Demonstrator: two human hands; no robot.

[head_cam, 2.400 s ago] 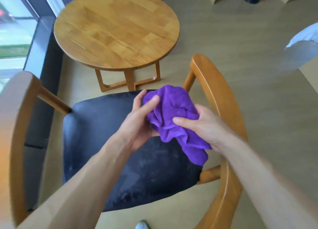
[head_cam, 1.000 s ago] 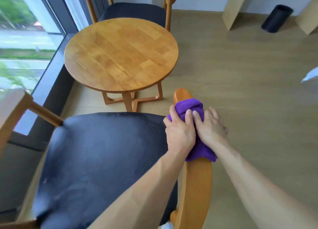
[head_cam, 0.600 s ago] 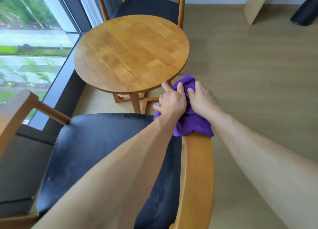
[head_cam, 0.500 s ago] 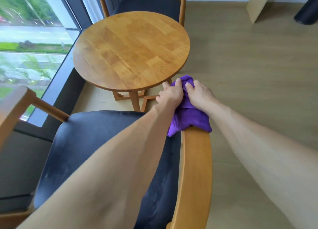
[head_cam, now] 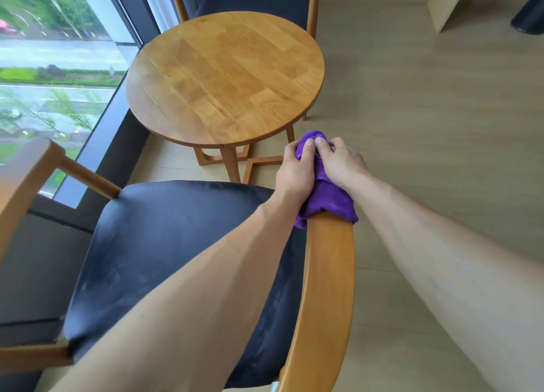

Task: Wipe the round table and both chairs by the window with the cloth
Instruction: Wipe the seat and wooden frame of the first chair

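By the window (head_cam: 56, 76), both hands, left hand (head_cam: 294, 171) and right hand (head_cam: 341, 162), are clenching the cloth (head_cam: 326, 197) round the near chair's armrest (head_cam: 326, 274); you're wanting it wrapped underneath too.

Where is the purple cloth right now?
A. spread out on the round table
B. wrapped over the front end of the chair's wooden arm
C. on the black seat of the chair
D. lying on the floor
B: the purple cloth is bunched over the tip of the wooden armrest, with the left hand and right hand both gripping it there.
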